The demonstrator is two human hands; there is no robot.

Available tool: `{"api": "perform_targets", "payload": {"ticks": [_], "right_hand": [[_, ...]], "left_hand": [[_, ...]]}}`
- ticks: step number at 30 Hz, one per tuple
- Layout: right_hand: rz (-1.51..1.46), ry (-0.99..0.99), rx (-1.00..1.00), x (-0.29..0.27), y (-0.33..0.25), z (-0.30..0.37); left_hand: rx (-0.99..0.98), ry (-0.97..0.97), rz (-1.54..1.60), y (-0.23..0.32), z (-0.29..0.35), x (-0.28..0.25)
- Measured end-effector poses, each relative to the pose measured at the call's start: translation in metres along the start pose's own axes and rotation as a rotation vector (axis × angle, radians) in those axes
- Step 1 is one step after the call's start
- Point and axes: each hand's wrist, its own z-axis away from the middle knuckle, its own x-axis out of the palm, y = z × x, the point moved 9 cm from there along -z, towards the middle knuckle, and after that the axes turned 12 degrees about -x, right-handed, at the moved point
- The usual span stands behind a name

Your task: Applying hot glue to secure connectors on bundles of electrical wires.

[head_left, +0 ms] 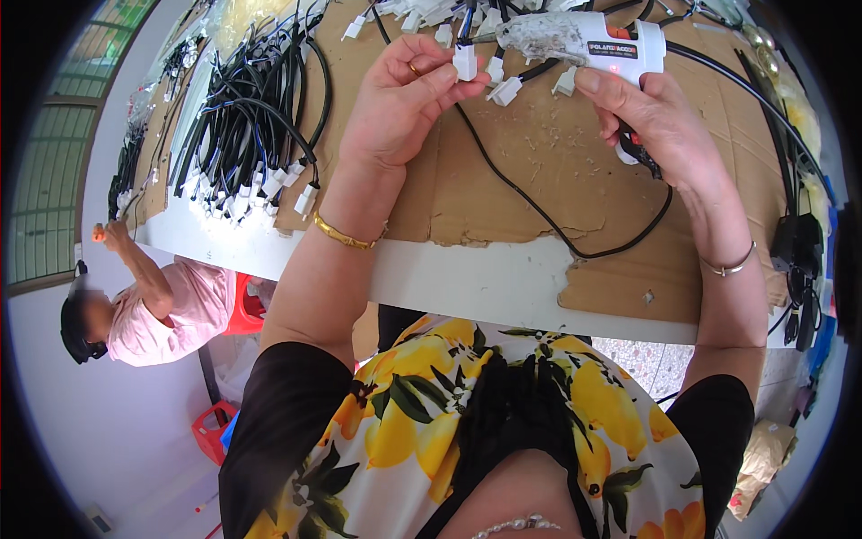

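Observation:
My left hand (406, 94) pinches a small white plug connector (464, 63) between thumb and fingers, with wires running up from its top. A white hot glue gun (575, 45), smeared with glue along its front, is gripped in my right hand (660, 117). Its nozzle points left and sits just above the connector; whether the tip touches the wires I cannot tell. The trigger is partly hidden by my fingers. Close under the gun, loose white connectors (505, 91) on black cables lie on the brown cardboard (539, 180).
Left of my arm lies a big bundle of black cables (260, 99) with white connectors. A thin black cord (503, 175) loops across the cardboard. Black power adapters (799, 242) hang at the right table edge. Another person (171, 310) in pink sits at far left.

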Motion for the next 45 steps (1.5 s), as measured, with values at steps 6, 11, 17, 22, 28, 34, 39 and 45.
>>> {"api": "perform_targets", "payload": {"ticks": [6, 11, 17, 22, 28, 34, 39, 45], "right_hand": [[-0.122, -0.005, 0.024, 0.000, -0.005, 0.003], [-0.126, -0.047, 0.019, 0.000, 0.000, 0.000], [-0.122, -0.020, 0.012, 0.002, -0.003, 0.000], [-0.083, 0.017, 0.006, -0.004, -0.001, 0.001], [0.003, 0.038, 0.088, -0.010, 0.009, 0.004], [0.042, 0.021, 0.068, -0.009, 0.004, 0.003], [0.048, -0.009, 0.092, -0.009, 0.003, 0.003], [0.051, 0.023, -0.036, -0.005, -0.007, 0.001]], "left_hand": [[-0.044, -0.100, -0.002, 0.000, 0.002, 0.002], [-0.055, -0.098, -0.015, -0.001, 0.002, 0.000], [-0.058, -0.103, 0.004, -0.001, 0.003, -0.001], [-0.066, -0.120, 0.003, -0.001, 0.001, 0.001], [-0.062, -0.109, 0.017, -0.002, 0.001, 0.000], [-0.078, -0.087, 0.012, -0.001, 0.001, 0.001], [-0.051, -0.033, 0.006, 0.000, 0.001, -0.004], [-0.028, -0.019, 0.040, 0.001, 0.001, -0.007]]}}
